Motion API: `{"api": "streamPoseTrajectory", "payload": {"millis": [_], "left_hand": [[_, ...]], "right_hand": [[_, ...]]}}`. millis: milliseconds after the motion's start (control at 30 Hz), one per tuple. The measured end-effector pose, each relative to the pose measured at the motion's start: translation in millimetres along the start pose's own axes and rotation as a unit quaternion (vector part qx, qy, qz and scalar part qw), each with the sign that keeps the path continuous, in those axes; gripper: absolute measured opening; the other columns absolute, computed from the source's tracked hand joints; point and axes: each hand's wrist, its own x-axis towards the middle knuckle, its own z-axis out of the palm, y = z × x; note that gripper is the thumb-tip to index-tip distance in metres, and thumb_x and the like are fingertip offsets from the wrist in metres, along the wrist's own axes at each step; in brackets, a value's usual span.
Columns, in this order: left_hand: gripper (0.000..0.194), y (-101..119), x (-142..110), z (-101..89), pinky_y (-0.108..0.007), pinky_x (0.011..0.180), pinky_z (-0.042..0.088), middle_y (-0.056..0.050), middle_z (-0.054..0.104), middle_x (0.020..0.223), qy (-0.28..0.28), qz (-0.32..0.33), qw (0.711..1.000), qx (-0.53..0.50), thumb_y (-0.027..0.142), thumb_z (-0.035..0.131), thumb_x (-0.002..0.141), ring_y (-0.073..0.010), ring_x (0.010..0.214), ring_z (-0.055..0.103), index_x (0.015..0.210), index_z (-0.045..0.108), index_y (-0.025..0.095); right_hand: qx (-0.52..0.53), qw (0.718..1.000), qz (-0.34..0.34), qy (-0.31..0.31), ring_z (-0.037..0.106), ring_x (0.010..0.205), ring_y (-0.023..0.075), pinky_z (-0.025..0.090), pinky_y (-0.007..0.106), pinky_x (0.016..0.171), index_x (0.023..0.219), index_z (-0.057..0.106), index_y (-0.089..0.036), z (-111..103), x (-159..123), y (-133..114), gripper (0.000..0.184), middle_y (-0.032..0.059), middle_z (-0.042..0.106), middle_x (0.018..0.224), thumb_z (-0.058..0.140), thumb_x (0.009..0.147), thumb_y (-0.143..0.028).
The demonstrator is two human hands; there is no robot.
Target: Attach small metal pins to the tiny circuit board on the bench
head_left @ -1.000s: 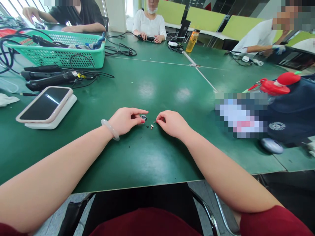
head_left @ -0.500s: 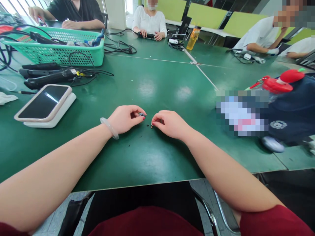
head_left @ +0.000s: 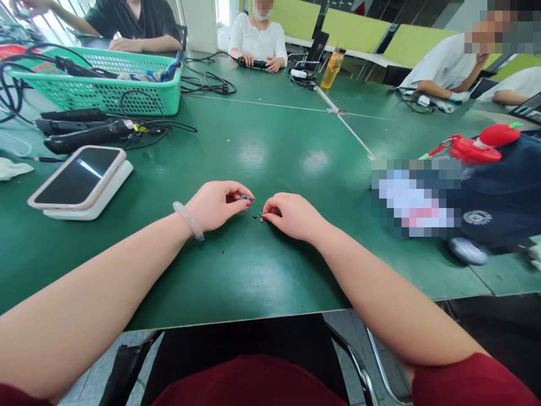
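My left hand (head_left: 215, 204), with a pale bangle on the wrist, rests on the green table (head_left: 262, 270) and pinches a small dark round part (head_left: 244, 198) between thumb and forefinger. My right hand (head_left: 292, 215) lies just to its right, fingers curled in a pinch at some tiny loose bits (head_left: 258, 217) on the tabletop. What the right fingers hold is too small to make out. The two hands are a few centimetres apart.
A phone on a white stand (head_left: 80, 181) sits at the left, with black devices and cables (head_left: 91, 132) and a green basket (head_left: 105, 84) behind it. A dark bag with a red bottle (head_left: 486, 186) lies at the right. Other people sit round the far side.
My right hand has slid slightly left toward the loose bits, closing the gap to my left hand. The left hand has barely moved.
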Motion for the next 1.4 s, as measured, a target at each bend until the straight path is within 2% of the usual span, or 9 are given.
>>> {"api": "streamPoseTrajectory", "payload": {"millis": [67, 233, 533, 633, 733, 800, 1000, 1167, 1400], "left_hand": [[0.028, -0.6, -0.1, 0.8, -0.027, 0.064, 0.044, 0.0, 0.065, 0.071, 0.004, 0.002, 1.0, 0.001, 0.039, 0.058, 0.078, -0.0146, 0.065, 0.056, 0.095, 0.07, 0.019], [0.04, -2.9, 0.4, 2.9, -0.027, 0.065, 0.044, 0.001, 0.064, 0.071, 0.003, 0.003, 1.0, -0.002, 0.038, 0.054, 0.081, -0.0142, 0.064, 0.053, 0.116, 0.065, 0.022], [0.024, 1.0, -1.6, -1.5, -0.027, 0.066, 0.045, -0.001, 0.066, 0.077, 0.015, 0.01, 1.0, -0.017, 0.027, 0.053, 0.081, -0.0146, 0.068, 0.057, 0.099, 0.068, 0.02], [0.024, -1.3, -0.9, 0.7, -0.027, 0.065, 0.045, 0.0, 0.063, 0.072, 0.024, 0.011, 0.999, -0.022, 0.032, 0.057, 0.08, -0.0139, 0.065, 0.056, 0.099, 0.068, 0.02], [0.029, -5.5, 0.7, 3.7, -0.028, 0.069, 0.047, 0.001, 0.064, 0.072, 0.006, 0.003, 0.999, -0.052, 0.036, 0.065, 0.075, -0.0143, 0.067, 0.058, 0.1, 0.067, 0.02], [0.03, -7.3, 1.4, 4.7, -0.028, 0.072, 0.047, 0.0, 0.066, 0.073, -0.004, -0.004, 0.997, -0.072, 0.034, 0.068, 0.072, -0.015, 0.07, 0.061, 0.097, 0.066, 0.019], [0.031, -3.5, 0.1, 5.2, -0.028, 0.066, 0.046, 0.002, 0.063, 0.067, -0.004, 0.0, 0.999, -0.049, 0.034, 0.073, 0.065, -0.0141, 0.064, 0.058, 0.088, 0.061, 0.018], [0.033, -0.8, -1.4, 6.5, -0.029, 0.066, 0.046, 0.002, 0.064, 0.068, -0.017, 0.006, 0.997, -0.08, 0.034, 0.074, 0.063, -0.0143, 0.064, 0.058, 0.086, 0.058, 0.018], [0.027, -3.8, -1.4, 7.9, -0.032, 0.074, 0.049, 0.001, 0.068, 0.075, -0.046, 0.027, 0.994, -0.095, 0.028, 0.069, 0.069, -0.016, 0.072, 0.063, 0.09, 0.056, 0.018]], "right_hand": [[-0.005, 1.0, 0.001, 0.0, 0.053, 0.073, 0.0129, 0.037, 0.025, 0.067, 0.076, 0.065, -0.019, 0.2, 0.2, 0.1, 0.01, 0.0011, 0.061, 0.078, 0.058, 0.083, -0.019], [-0.011, 1.0, 0.019, -0.005, 0.053, 0.074, 0.0133, 0.038, 0.025, 0.067, 0.077, 0.064, -0.019, -1.8, -0.1, -0.4, 0.01, 0.0018, 0.062, 0.079, 0.056, 0.083, -0.016], [-0.009, 1.0, 0.022, -0.008, 0.053, 0.073, 0.013, 0.038, 0.025, 0.066, 0.076, 0.064, -0.019, -2.8, -0.1, 0.2, 0.011, 0.0015, 0.063, 0.08, 0.056, 0.083, -0.017], [-0.009, 1.0, 0.023, -0.01, 0.053, 0.073, 0.013, 0.037, 0.025, 0.066, 0.076, 0.064, -0.019, -2.5, 0.1, 1.3, 0.01, 0.0015, 0.063, 0.08, 0.056, 0.083, -0.017], [-0.008, 1.0, 0.025, -0.009, 0.053, 0.073, 0.0132, 0.037, 0.025, 0.066, 0.077, 0.064, -0.018, -2.4, 0.1, 1.4, 0.01, 0.0017, 0.062, 0.079, 0.056, 0.082, -0.017], [-0.01, 1.0, 0.02, 0.007, 0.053, 0.073, 0.0135, 0.037, 0.025, 0.067, 0.077, 0.064, -0.018, -2.4, -0.7, -0.6, 0.01, 0.0018, 0.062, 0.079, 0.056, 0.083, -0.017], [0.027, 0.993, -0.025, 0.11, 0.052, 0.073, 0.013, 0.037, 0.024, 0.067, 0.082, 0.063, -0.019, -2.4, -6.0, -17.2, 0.011, 0.0017, 0.059, 0.081, 0.053, 0.086, -0.019], [0.043, 0.991, -0.061, 0.113, 0.051, 0.072, 0.012, 0.037, 0.024, 0.066, 0.085, 0.063, -0.019, 1.9, -6.9, -22.9, 0.012, 0.0015, 0.059, 0.083, 0.052, 0.088, -0.021], [0.001, 0.993, -0.059, 0.104, 0.054, 0.077, 0.0135, 0.037, 0.025, 0.068, 0.088, 0.065, -0.019, 2.2, -6.4, -19.1, 0.017, 0.0031, 0.061, 0.088, 0.049, 0.09, -0.023]]}}
